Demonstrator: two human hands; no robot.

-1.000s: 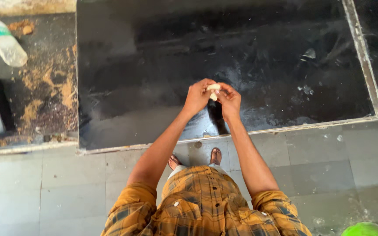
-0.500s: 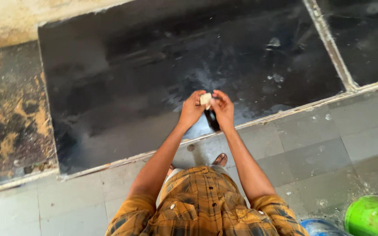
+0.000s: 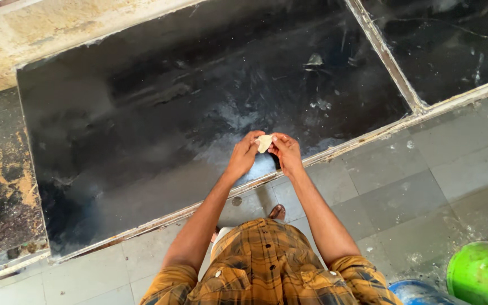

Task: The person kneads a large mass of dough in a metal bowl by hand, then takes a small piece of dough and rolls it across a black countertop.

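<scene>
The shirt [image 3: 266, 265] is a mustard-yellow and dark brown plaid. The small piece [image 3: 264, 142] between the fingers is pale cream. The slab [image 3: 159, 107] is glossy black, streaked with grey-white smears. The floor tiles [image 3: 425, 181] are dull grey. One container [image 3: 481, 271] is bright green; the rim [image 3: 416, 292] beside it is blue.
</scene>
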